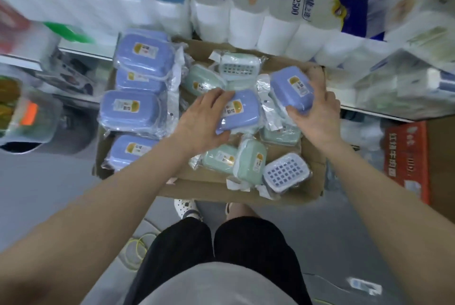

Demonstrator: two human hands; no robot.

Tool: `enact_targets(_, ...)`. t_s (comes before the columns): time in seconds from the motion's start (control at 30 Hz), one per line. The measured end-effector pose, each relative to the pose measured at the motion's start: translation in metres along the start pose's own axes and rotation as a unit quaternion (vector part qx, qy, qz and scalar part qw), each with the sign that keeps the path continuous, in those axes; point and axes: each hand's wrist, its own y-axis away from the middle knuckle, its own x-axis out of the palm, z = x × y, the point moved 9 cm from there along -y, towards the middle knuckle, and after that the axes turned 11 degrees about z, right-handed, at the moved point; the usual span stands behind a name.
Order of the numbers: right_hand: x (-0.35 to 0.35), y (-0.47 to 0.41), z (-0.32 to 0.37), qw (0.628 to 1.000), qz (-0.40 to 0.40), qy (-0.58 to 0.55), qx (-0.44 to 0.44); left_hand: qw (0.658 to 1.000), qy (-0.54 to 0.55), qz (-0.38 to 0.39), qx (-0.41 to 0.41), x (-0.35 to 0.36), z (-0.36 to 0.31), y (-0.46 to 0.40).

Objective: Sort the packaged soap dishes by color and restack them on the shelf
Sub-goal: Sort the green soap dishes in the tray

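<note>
A flat cardboard box (214,190) holds packaged soap dishes. Several blue ones (133,110) are stacked along its left side. Green ones (248,164) lie loose in the middle and right, with one more at the back (202,78). My left hand (202,122) grips a blue soap dish (242,112) in the box's middle, thumb under its near edge. My right hand (317,117) holds another blue soap dish (291,89) lifted above the right side. A blue dish (285,173) lies grid side up at the front right corner.
Large packs of toilet rolls (266,9) stand on the shelf right behind the box. A red carton (406,156) sits on the floor at the right. A clear container (27,115) is at the left. My feet and legs are just in front of the box.
</note>
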Motion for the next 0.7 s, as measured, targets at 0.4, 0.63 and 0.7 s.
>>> enact_targets(0.4, 0.066, 0.098, 0.146, 0.988, 0.027, -0.129, -0.079, 0.998, -0.024, 0.018, -0.06, -0.007, 0.116, 0.203)
enact_targets(0.63, 0.077, 0.096, 0.235, 0.976, 0.052, -0.077, -0.199, 0.993, -0.078, 0.046, -0.075, -0.015, 0.15, 0.197)
enact_targets(0.7, 0.078, 0.086, 0.261, 0.969, 0.054, -0.048, -0.236, 0.99, -0.096, 0.051, -0.085, -0.015, 0.155, 0.194)
